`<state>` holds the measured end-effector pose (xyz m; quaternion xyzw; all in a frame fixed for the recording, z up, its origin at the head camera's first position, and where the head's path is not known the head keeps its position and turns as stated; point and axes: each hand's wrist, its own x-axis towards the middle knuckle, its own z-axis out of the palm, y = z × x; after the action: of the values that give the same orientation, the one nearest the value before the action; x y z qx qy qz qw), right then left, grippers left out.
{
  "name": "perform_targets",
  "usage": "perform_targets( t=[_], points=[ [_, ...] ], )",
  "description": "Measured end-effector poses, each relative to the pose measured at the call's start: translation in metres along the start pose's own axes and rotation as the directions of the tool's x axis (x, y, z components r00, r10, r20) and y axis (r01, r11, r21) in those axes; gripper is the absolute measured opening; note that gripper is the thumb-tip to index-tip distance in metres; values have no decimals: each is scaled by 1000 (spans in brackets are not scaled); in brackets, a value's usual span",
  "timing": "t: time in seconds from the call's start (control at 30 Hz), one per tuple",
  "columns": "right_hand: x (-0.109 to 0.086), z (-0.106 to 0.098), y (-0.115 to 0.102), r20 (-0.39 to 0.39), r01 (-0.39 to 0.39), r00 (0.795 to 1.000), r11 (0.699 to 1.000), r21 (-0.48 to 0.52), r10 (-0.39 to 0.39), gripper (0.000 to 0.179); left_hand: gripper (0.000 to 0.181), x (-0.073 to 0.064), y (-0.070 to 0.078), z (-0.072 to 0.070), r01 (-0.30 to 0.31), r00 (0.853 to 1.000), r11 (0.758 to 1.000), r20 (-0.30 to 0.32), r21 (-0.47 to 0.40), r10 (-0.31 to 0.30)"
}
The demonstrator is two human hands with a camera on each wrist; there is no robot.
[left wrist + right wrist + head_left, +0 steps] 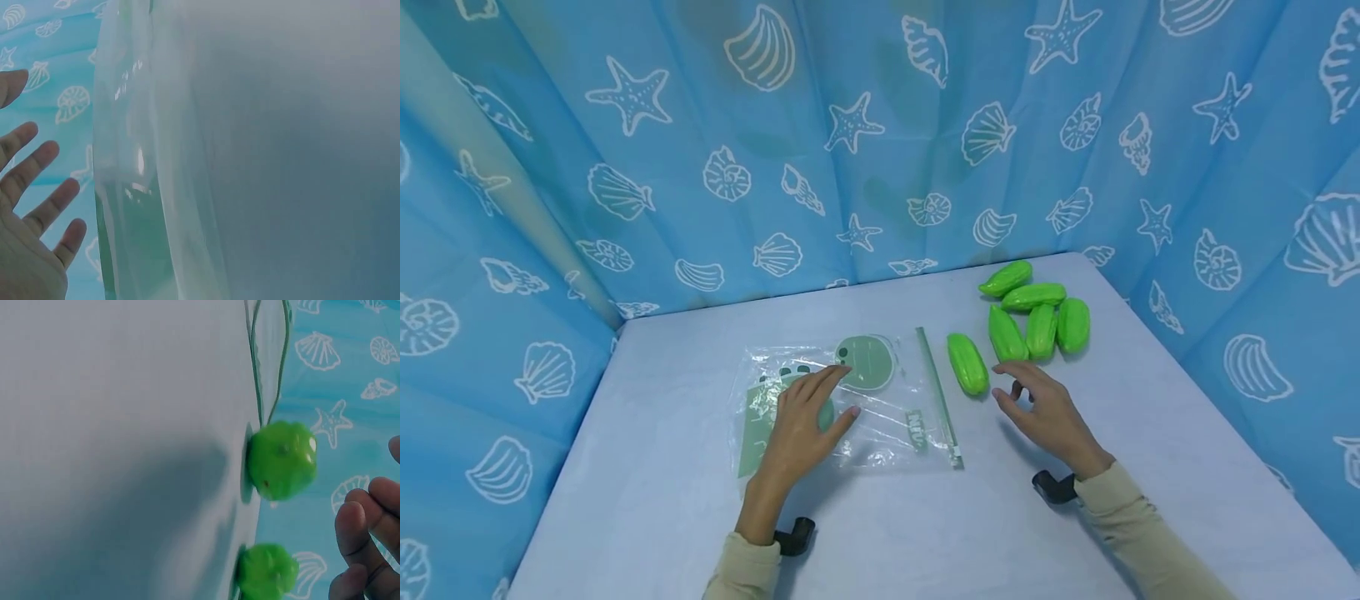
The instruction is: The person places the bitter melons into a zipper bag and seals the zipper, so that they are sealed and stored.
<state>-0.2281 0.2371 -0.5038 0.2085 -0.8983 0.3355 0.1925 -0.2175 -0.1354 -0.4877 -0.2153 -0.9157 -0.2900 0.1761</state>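
Observation:
A clear plastic zip bag [880,433] with green printed shapes lies flat on the table, its green zip strip [937,396] on the right side. In the right wrist view, two green edges of the bag [282,359] stand apart. My left hand [801,429] hovers over the bag with spread fingers, holding nothing. Just right of the zip strip lies one bright green ridged fruit [967,365], resembling a star fruit. My right hand [1045,412] is beside that fruit, its fingers loosely bent and nothing between them; in the right wrist view a gap shows between fingers [351,528] and fruit [281,460].
Several more green ridged fruits [1041,332] sit in a group at the back right of the white table [662,467]. A blue curtain [880,150] with white shell prints encloses the back and sides. Each wrist carries a black camera mount [1054,487].

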Motion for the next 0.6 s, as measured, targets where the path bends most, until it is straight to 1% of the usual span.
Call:
perform_targets(
  t=[0.27,0.47,0.6],
  points=[
    [0,18,-8,62,13,998,995,100,-20,31,56,7,10,9,-28,999,999,20,-23,28],
    [6,31,-15,145,-5,989,984,175,-21,28,56,13,13,17,-45,999,999,19,-24,45],
    [8,36,-20,171,-26,985,982,189,-7,28,55,17,16,22,-64,998,997,26,-36,65]
  ],
)
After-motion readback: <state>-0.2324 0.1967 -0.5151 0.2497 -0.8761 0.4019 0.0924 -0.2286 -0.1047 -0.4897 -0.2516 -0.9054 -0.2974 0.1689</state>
